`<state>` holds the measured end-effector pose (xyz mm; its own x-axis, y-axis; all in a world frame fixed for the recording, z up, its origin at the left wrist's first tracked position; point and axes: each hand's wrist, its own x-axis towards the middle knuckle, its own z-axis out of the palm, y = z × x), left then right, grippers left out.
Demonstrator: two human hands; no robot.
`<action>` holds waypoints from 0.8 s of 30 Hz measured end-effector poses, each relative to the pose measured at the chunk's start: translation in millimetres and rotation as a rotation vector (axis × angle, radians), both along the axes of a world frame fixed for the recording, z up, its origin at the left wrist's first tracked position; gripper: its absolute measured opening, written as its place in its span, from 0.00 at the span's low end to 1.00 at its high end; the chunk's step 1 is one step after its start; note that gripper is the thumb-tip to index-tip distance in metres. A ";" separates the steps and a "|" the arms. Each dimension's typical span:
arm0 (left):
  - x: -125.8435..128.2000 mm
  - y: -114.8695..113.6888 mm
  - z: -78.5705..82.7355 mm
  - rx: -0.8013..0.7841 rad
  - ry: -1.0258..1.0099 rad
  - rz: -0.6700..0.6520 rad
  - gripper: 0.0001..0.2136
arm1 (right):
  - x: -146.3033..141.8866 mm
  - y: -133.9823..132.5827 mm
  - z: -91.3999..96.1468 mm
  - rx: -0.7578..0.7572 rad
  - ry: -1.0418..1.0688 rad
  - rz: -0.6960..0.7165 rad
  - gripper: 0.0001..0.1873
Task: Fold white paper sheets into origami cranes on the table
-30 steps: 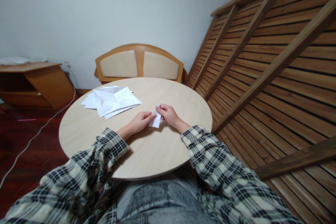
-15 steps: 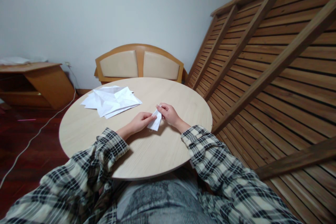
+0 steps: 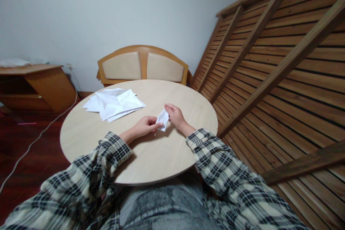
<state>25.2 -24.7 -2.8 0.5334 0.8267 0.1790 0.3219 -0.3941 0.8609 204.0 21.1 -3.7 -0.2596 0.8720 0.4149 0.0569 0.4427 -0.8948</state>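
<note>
A small piece of folded white paper (image 3: 163, 118) is held between my two hands, over the right half of a round pale wooden table (image 3: 129, 165). My left hand (image 3: 145, 126) pinches its lower left side, thumb on top and fingers beneath. My right hand (image 3: 175, 115) grips the upper right edge between thumb and fingers. Fold lines and a slightly opened flap show on the paper's upper face. The fingers under it are mostly hidden.
Creased white sheets (image 3: 114, 104) lie in a loose pile at the table's back left. Behind stands a padded wooden headboard (image 3: 144, 61). A slatted wooden frame (image 3: 269, 86) leans along the right. A white cable (image 3: 40, 134) crosses the floor by a wooden cabinet (image 3: 51, 86).
The folded paper has turned and its face has opened into a wider, pointed shape. My right hand has shifted slightly along its edge, and the left thumb has slid further onto it.
</note>
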 end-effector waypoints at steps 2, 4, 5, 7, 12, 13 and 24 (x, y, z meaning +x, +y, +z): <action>-0.1 0.0 -0.6 0.007 0.007 0.007 0.17 | 0.1 0.2 0.2 0.000 0.011 -0.011 0.29; 0.1 0.0 -0.9 0.020 0.012 0.016 0.17 | 0.1 0.4 0.8 -0.006 0.014 -0.014 0.29; 0.3 0.0 -0.9 0.032 0.015 0.017 0.17 | 0.1 0.6 1.0 -0.012 0.016 -0.012 0.30; 0.8 0.2 -0.7 0.054 0.023 0.022 0.17 | 0.1 1.1 1.2 -0.027 0.026 0.004 0.30; 1.0 2.1 0.1 0.110 0.022 0.093 0.16 | 0.2 2.7 -0.8 -0.051 0.025 0.076 0.29; 0.9 2.6 0.4 0.123 0.015 0.117 0.16 | 0.1 2.8 -1.3 -0.054 0.007 0.090 0.29; 3.1 3.8 2.5 0.174 -0.019 0.207 0.14 | -1.0 4.0 -6.2 -0.030 -0.085 0.127 0.27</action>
